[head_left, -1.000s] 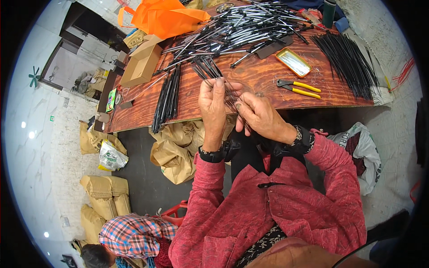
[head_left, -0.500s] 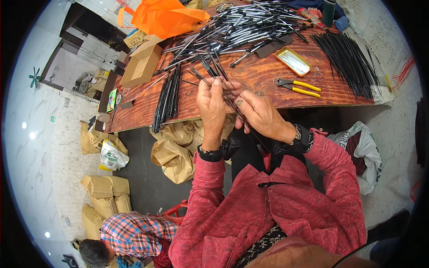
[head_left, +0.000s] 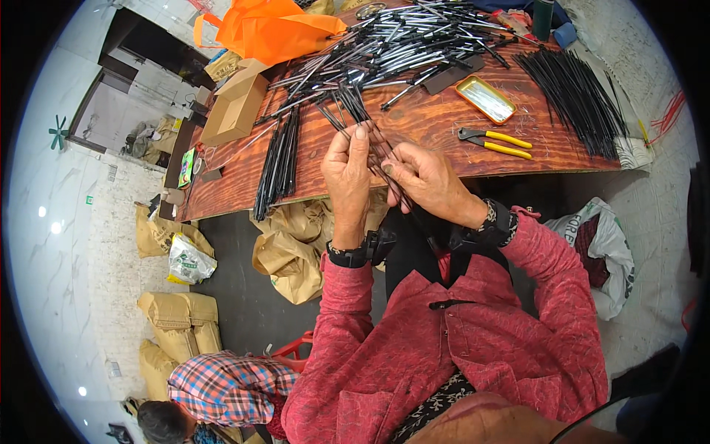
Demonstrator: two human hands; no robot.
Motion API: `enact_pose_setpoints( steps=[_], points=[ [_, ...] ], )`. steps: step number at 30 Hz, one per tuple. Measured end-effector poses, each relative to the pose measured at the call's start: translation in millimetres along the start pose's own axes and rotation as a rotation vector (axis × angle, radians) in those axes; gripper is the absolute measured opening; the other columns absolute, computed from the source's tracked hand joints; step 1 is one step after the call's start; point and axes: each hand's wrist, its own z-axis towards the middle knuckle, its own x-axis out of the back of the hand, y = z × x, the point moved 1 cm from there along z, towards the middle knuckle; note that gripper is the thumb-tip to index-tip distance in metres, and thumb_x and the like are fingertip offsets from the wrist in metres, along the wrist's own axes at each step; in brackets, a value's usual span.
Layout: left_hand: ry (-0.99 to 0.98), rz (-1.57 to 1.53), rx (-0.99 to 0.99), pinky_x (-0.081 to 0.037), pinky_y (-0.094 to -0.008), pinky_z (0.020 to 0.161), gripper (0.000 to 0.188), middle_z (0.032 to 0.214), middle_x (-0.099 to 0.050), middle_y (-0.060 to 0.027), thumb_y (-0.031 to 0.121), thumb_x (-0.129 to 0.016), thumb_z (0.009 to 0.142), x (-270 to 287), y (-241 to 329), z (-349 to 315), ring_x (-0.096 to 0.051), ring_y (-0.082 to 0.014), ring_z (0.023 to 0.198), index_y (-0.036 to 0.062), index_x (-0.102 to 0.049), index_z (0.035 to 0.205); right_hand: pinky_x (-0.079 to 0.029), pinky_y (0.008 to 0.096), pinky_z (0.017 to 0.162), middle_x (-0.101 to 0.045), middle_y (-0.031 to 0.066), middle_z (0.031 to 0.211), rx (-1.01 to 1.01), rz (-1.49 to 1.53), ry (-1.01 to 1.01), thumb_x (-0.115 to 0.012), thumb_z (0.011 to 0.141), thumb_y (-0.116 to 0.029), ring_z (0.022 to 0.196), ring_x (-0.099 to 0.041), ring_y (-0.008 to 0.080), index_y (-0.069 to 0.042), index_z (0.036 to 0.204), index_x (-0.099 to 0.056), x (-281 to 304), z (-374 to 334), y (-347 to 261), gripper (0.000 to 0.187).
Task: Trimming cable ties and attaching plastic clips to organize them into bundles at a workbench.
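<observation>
Several thin black rods (head_left: 353, 101) run in a slanting bundle through both hands, over the front edge of the wooden table (head_left: 244, 166). My left hand (head_left: 347, 174) is closed round the bundle, thumb pressed along it near the upper part. Lower down, my right hand (head_left: 427, 183) pinches the same rods between thumb and fingers. Their lower ends hang toward my lap. To the left of my left hand, a stack of black rods (head_left: 277, 163) lies across the table edge. Yellow-handled cutting pliers (head_left: 494, 142) rest to the right of my right hand.
A heap of silver-and-black rods (head_left: 399, 52) covers the far table. Black rods (head_left: 577, 103) lie far right, near an open tin (head_left: 486, 100). A cardboard box (head_left: 235, 103) and orange bag (head_left: 274, 33) stand left. Brown sacks (head_left: 288, 259) lie underneath; a person in plaid (head_left: 229, 388) is lower left.
The rods in my hands have drawn closer together into a tighter bundle. My right hand has shifted slightly left along them, while my left hand stays nearly in place.
</observation>
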Motion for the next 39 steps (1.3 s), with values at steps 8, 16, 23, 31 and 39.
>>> enact_pose_setpoints(
  steps=[8, 16, 23, 31, 39],
  points=[
    [0.054, -0.054, 0.08, -0.044, -0.0188, 0.061, 0.019, 0.085, -0.066, -0.0011, 0.016, -0.066, 0.096, -6, 6, -1, -0.055, -0.005, 0.068, -0.0009, -0.068, 0.104, -0.047, 0.023, 0.047, -0.065, 0.0079, 0.07, -0.038, 0.002, 0.041, -0.047, 0.103, -0.015, 0.051, -0.058, 0.0097, 0.0, 0.093, -0.051, 3, -2, -6, 0.019],
    [-0.003, -0.071, 0.054, -0.043, -0.0191, 0.059, 0.015, 0.081, -0.064, -0.0002, 0.014, -0.068, 0.094, -2, 2, -1, -0.055, -0.0044, 0.067, 0.0005, -0.065, 0.1, -0.047, 0.024, 0.048, -0.066, 0.0085, 0.07, -0.024, -0.045, 0.1, -0.047, 0.103, -0.015, 0.052, -0.059, 0.0101, 0.0, 0.09, -0.049, 6, -1, -7, 0.02],
    [0.015, -0.08, 0.021, -0.044, -0.0191, 0.061, 0.015, 0.083, -0.064, -0.0009, 0.013, -0.068, 0.094, -1, -1, 1, -0.056, -0.0049, 0.068, 0.0011, -0.063, 0.101, -0.048, 0.0254, 0.05, -0.066, 0.0091, 0.072, -0.009, -0.048, 0.089, -0.047, 0.103, -0.016, 0.054, -0.061, 0.0117, 0.001, 0.09, -0.05, 9, -2, -10, 0.021],
    [-0.053, -0.05, 0.025, -0.046, -0.0189, 0.066, 0.015, 0.088, -0.064, -0.0006, 0.012, -0.065, 0.096, -4, -1, -1, -0.056, -0.0046, 0.072, 0.0002, -0.062, 0.104, -0.05, 0.0289, 0.053, -0.066, 0.0103, 0.075, 0.188, -0.213, 0.189, -0.045, 0.104, -0.018, 0.059, -0.066, 0.0153, 0.002, 0.093, -0.051, 19, 3, -3, 0.024],
    [-0.113, 0.02, 0.038, -0.045, -0.0185, 0.065, 0.018, 0.088, -0.062, 0.0004, 0.017, -0.059, 0.1, 2, 2, -2, -0.054, -0.0036, 0.073, 0.0006, -0.061, 0.106, -0.049, 0.0265, 0.052, -0.065, 0.0106, 0.073, 0.179, -0.21, 0.297, -0.04, 0.107, -0.026, 0.056, -0.063, 0.0141, 0.001, 0.095, -0.049, 41, 14, -20, 0.03]
  ],
)
